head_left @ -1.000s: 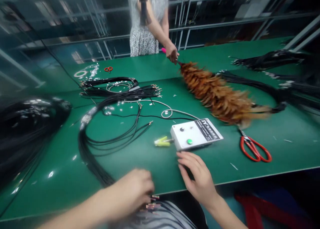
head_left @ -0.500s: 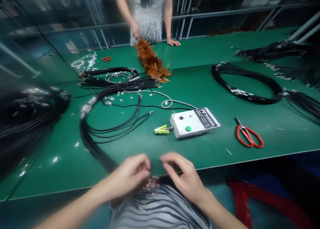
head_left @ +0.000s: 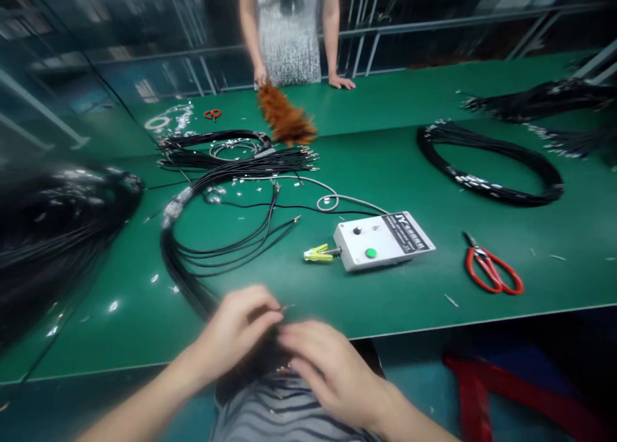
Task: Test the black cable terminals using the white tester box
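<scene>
Showing “JY”, label (head_left: 409, 231) on white box (head_left: 355, 247), left hand (head_left: 238, 321) pinching cable (head_left: 286, 308)

Curved bundle of thin black wires (head_left: 170, 257), pale-wrapped at one spot, partly on the green table (head_left: 274, 272)

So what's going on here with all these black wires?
The left hand seems to pinch a thin wire, with the right hand close beside it. A bundle of black wires curves toward them across the green table, where a white box and red-handled scissors lie. Opposite, another person holds a brown feather duster.
</scene>
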